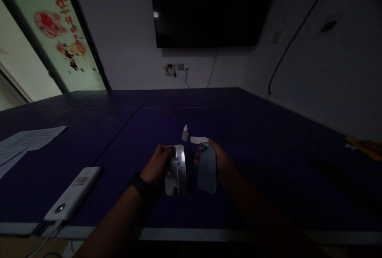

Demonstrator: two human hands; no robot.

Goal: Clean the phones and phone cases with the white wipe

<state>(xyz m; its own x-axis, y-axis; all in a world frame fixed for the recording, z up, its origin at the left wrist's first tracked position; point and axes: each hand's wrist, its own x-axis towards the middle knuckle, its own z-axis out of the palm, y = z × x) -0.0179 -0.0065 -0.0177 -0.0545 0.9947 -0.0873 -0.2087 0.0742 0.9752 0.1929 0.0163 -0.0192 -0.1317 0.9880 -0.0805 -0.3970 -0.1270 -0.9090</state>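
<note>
My left hand [158, 164], with a dark band on its wrist, grips a phone case [176, 174] that looks clear and shiny, with a cut-out near its top. In my right hand [222, 160] is a blue-grey phone [207, 168], its back and camera lenses facing me. The two are held side by side above the blue table, a small gap between them. Just beyond them stands a small dropper bottle [185, 134] with a white top. Beside it lies a folded white tissue or cloth [198, 140], partly behind the phone.
A white power bank [74, 192] with a cable lies at the left front of the blue table [119, 190]. Printed papers [30, 140] rest at far left. A yellow item [365, 146] is at the right edge. A dark screen [215, 7] hangs on the wall.
</note>
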